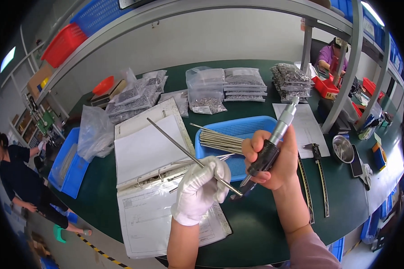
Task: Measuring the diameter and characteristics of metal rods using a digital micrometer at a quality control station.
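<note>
- Over the green table (256, 233), just in front of the person, both hands meet: the left hand (201, 188), in a white glove, is closed around a thin metal rod (184, 150) that slants up and away to the left, its near end poking out below the fist.
- Beside it, the bare right hand (271, 163) is wrapped tight on a micrometer (274, 139), black grip in the palm and silver thimble pointing up to the right.
- The micrometer's lower end sits at the rod's near tip; whether the measuring faces already touch it is hidden by the fingers.
- Judging by this, the step in hand is gauging one rod's thickness.
- Behind the hands, a blue tray (251, 125) holds a bundle of like rods (220, 141); an open ring binder (148, 157) lies to the left, a caliper (318, 166) to the right.
- Next calls for holding the rod square between the faces, turning the thimble gently to contact, and keeping both hands steady for the reading.
</note>
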### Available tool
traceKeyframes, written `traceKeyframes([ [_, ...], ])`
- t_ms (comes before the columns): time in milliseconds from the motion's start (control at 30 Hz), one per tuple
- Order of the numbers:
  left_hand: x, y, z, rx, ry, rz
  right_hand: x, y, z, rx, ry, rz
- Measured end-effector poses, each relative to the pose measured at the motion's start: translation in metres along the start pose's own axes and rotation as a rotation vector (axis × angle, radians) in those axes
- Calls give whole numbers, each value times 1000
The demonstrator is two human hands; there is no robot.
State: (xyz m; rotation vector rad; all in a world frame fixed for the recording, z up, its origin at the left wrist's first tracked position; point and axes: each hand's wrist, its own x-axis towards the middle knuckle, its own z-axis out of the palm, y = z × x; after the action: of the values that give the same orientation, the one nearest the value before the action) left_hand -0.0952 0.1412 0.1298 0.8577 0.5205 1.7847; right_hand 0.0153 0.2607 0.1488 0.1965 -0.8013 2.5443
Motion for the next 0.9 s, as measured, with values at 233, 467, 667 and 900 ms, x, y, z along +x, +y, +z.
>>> traceKeyframes([
  [233, -1, -6, -1, 2, 26, -62, 0, -1, -5, 51, -103, 14],
  [467, -2, -5, 0, 41, -5, -46, -1, -2, -6, 71, -164, -16],
  [667, -2, -6, -1, 46, -43, -89, 0, -3, -4, 64, -219, -26],
  [900, -2, -8, -1, 54, 3, -68, -3, -6, 0, 72, -203, -17],
])
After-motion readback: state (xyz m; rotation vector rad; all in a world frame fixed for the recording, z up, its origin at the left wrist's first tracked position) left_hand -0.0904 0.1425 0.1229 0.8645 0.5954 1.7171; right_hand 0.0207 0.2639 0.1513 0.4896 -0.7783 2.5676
